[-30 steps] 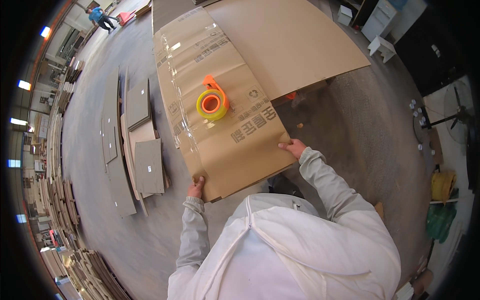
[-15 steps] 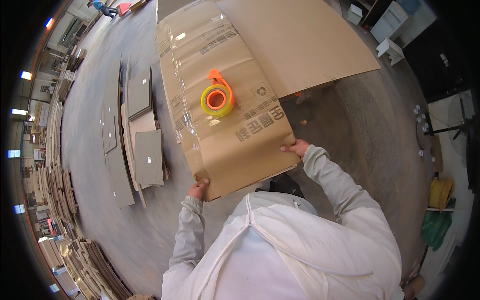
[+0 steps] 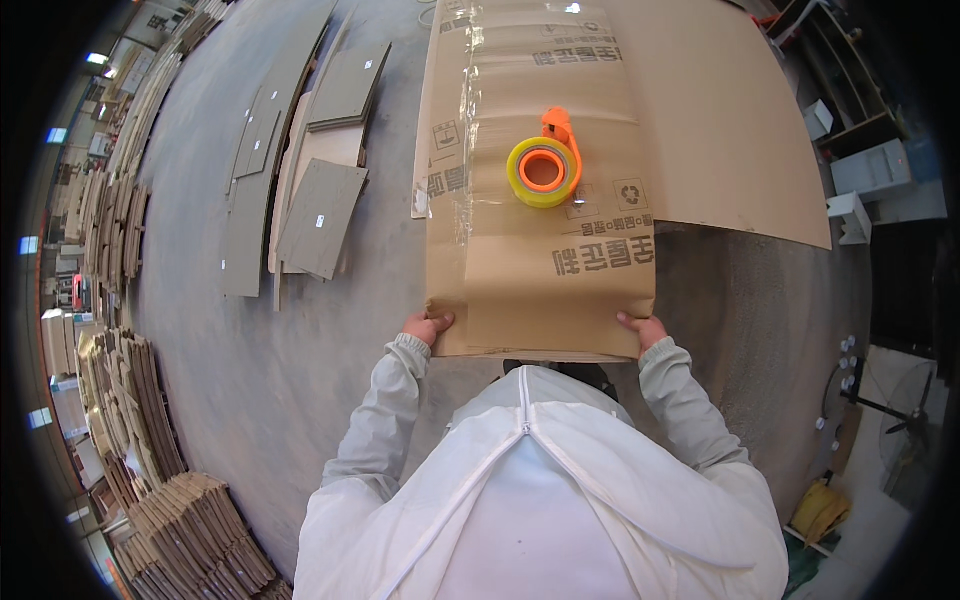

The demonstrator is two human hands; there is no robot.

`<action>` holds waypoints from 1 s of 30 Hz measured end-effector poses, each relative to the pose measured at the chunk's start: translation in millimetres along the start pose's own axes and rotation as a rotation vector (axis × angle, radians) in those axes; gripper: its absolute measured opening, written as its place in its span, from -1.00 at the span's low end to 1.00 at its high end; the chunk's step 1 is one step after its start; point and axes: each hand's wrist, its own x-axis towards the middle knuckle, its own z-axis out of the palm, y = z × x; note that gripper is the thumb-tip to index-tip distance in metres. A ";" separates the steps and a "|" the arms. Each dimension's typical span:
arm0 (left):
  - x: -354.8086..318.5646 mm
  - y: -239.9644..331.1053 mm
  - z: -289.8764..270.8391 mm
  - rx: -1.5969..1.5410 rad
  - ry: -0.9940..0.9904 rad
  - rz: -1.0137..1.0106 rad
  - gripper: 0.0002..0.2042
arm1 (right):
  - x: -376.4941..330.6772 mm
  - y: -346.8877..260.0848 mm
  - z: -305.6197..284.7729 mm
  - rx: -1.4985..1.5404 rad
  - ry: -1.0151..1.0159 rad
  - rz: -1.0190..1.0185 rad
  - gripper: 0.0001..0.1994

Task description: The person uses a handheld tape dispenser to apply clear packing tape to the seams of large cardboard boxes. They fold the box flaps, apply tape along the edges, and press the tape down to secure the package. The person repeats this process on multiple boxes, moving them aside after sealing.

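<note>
A long brown cardboard package (image 3: 560, 305) stretches away from my body, with clear tape running down its left part and dark print on top. My left hand (image 3: 429, 327) grips its near left corner, thumb on top. At the near right corner my right hand (image 3: 643, 328) holds it the same way. The fingers of both hands are partly hidden under the cardboard. On the package lies an orange tape dispenser (image 3: 560, 125) with a yellowish tape roll (image 3: 519, 185), beyond both hands and touched by neither.
A large flat cardboard sheet (image 3: 730, 130) lies at the right of the package. Grey boards (image 3: 320, 220) are laid on the floor to the left. Stacked cardboard (image 3: 195, 535) stands at the lower left. A black fan (image 3: 908, 425) and white furniture pieces (image 3: 870, 172) are at the right.
The view has turned, so the package now points straight ahead instead of slanting left. Both hands keep hold of its near corners. The tape dispenser still lies on top.
</note>
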 end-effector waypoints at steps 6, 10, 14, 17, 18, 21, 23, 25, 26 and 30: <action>1.9 -8.4 -7.7 -0.301 -0.136 -0.014 -0.42 | 5.9 -0.2 0.7 -0.135 0.039 -0.083 -0.53; 4.4 1.8 -5.7 -0.237 -0.204 0.031 -0.35 | 1.9 -9.7 -3.7 -0.079 -0.051 -0.002 -0.50; -6.5 14.6 10.6 0.034 -0.062 0.370 0.04 | 2.6 -16.1 -3.9 -0.167 -0.069 -0.016 -0.49; -27.9 20.7 37.5 0.333 0.307 0.319 0.18 | 8.3 -17.9 -4.2 -0.207 -0.124 -0.006 -0.49; -31.8 27.5 43.8 0.306 0.326 0.255 0.38 | 10.3 -18.8 -5.4 -0.241 -0.137 0.003 -0.49; -48.9 43.8 65.1 0.397 0.496 0.216 0.33 | 11.6 -18.0 -9.1 -0.275 -0.151 0.005 -0.46; -56.3 57.2 69.1 0.463 0.481 0.097 0.26 | 7.3 -18.3 -13.7 -0.270 -0.123 0.011 -0.45; -62.0 64.8 74.7 0.507 0.503 0.020 0.19 | 0.9 -18.6 -17.6 -0.255 -0.130 0.036 -0.43; -64.0 66.7 76.0 0.529 0.536 0.009 0.15 | -4.1 -19.7 -21.7 -0.171 -0.191 0.029 -0.44; -64.6 63.8 83.0 0.559 0.568 -0.014 0.14 | -5.4 -28.9 -25.8 -0.043 -0.282 0.030 -0.45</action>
